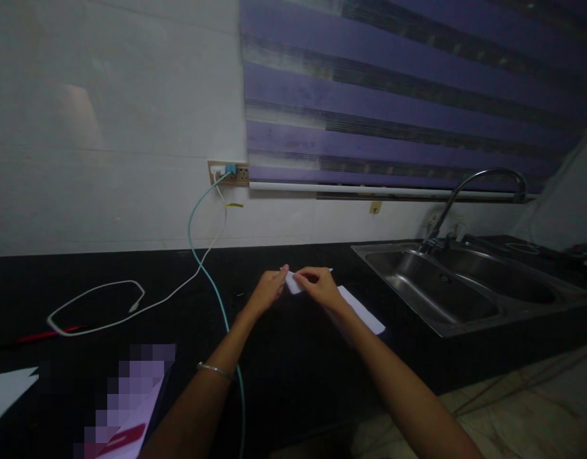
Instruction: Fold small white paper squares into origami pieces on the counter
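A small white piece of paper [294, 284] is held up between my two hands, over the black countertop [293, 370]. My left hand [269, 288] pinches its left edge between thumb and fingers. On its right side my right hand [320, 287] grips it with thumb and forefinger. A larger white sheet of paper [362, 310] lies on the counter beneath and to the right of my right wrist. The fingers partly hide the small piece, so its folds cannot be made out.
A double steel sink [393, 280] with a curved tap [484, 173] is at the right. A blue cable [217, 290] and a white cable [173, 293] run from the wall socket [229, 172]. A partly blurred screen [140, 408], a red pen-like object [44, 335] and white paper [6, 390] lie left.
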The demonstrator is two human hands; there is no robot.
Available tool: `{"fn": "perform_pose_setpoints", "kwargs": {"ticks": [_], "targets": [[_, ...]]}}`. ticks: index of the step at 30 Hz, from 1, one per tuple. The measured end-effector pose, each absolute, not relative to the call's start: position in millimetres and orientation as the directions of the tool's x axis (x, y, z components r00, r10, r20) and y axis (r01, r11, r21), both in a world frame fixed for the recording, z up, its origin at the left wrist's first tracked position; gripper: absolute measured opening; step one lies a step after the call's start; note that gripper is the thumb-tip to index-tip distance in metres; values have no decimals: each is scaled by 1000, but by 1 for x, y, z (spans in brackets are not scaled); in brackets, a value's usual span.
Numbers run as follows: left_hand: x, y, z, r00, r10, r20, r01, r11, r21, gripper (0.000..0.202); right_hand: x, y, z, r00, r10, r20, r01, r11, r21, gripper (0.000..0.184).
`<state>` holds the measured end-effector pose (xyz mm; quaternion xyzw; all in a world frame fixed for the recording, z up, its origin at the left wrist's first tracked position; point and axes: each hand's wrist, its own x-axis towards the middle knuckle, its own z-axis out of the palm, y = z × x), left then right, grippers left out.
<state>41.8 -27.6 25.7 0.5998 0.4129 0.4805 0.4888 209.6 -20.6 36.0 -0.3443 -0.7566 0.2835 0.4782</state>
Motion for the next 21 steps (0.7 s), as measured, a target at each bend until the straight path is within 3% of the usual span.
{"fn": "perform_pose_setpoints", "kwargs": {"ticks": [4, 13, 18, 21], "targets": [[39, -23, 21, 245, 957, 158, -93, -139, 986, 52, 209, -21, 35, -309, 790, 529, 278, 608, -744, 26], [38, -23, 20, 250, 951, 181, -146, -148, 978, 53, 213, -21, 41, -377, 789, 485, 181, 576, -797, 40], [38, -20, 19, 235, 953, 190, -161, -154, 975, 54, 214, -20, 40, -484, 820, 305, 15, 356, -934, 47], [38, -22, 21, 224, 955, 197, -140, -168, 976, 55, 214, -20, 41, -498, 827, 260, -19, 290, -957, 48]]}}
